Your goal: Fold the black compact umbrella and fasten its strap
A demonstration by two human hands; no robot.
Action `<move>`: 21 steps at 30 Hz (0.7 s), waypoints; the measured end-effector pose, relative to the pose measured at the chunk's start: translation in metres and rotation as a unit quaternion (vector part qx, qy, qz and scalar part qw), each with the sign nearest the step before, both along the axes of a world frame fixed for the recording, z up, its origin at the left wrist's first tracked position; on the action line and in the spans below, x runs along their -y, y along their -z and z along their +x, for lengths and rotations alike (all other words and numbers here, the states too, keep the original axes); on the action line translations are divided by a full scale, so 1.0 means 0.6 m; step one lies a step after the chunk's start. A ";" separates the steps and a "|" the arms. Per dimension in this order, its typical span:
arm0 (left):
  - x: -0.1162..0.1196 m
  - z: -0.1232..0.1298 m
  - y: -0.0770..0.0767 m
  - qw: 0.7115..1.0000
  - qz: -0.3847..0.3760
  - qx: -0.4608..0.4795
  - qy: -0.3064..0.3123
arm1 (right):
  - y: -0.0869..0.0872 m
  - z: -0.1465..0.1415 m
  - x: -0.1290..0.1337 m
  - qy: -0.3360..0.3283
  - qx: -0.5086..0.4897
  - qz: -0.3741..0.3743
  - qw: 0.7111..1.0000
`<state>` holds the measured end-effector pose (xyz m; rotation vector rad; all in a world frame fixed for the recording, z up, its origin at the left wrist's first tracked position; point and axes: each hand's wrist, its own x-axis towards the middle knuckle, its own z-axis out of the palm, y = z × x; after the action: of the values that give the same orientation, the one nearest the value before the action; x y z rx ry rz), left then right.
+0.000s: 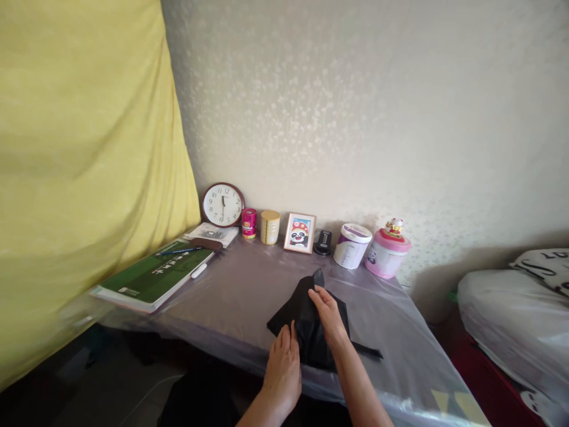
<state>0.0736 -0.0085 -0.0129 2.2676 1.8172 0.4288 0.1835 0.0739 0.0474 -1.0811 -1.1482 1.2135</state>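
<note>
A black cloth item (306, 320) with a narrow strap lies bunched near the front edge of the table, its top raised in a peak. My right hand (328, 311) pinches its raised upper part between thumb and fingers. At the lower left of the cloth, my left hand (284, 362) has its fingers closed on the edge nearest me. The strap sticks out to the right, past my right wrist. Folds and my hands hide part of the cloth.
Along the wall stand a clock (223, 204), a pink tin (249, 224), a yellow-lidded can (269, 228), a framed panda picture (300, 233), a black device (323, 242) and two tubs (352, 246). A green book (155, 274) lies left on the plastic-covered table (231, 290).
</note>
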 end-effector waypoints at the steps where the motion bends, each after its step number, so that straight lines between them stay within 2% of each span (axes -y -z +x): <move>1: -0.001 0.000 0.002 1.000 0.000 0.001 0.001 | 0.003 -0.006 -0.004 -0.008 0.006 -0.001 1.000; 4: -0.003 -0.001 0.006 1.000 0.008 0.002 0.005 | 0.016 -0.018 -0.017 -0.023 0.034 0.004 0.999; 7: -0.004 -0.002 0.008 1.000 0.026 -0.006 0.009 | 0.036 -0.024 -0.030 -0.002 0.117 0.019 0.993; 10: -0.004 -0.005 0.013 0.999 0.038 -0.017 0.002 | 0.051 -0.026 -0.042 0.015 0.238 0.062 0.969; 14: -0.003 -0.016 0.032 0.998 0.067 -0.015 -0.002 | 0.052 -0.028 -0.049 0.012 0.358 0.097 0.929; 16: 0.000 -0.023 0.037 0.996 0.094 0.000 0.002 | 0.049 -0.029 -0.049 -0.011 0.357 0.087 0.930; 18: 0.005 -0.030 0.032 0.991 0.134 0.021 -0.008 | 0.047 -0.030 -0.048 -0.051 0.325 0.074 0.942; 21: 0.013 -0.034 0.001 0.983 0.174 0.038 -0.033 | 0.045 -0.032 -0.046 -0.091 0.312 0.071 0.943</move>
<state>0.0532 -0.0163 -0.0133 2.3691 1.9077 0.8961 0.1646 0.1016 0.0202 -1.3129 -1.8247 0.9203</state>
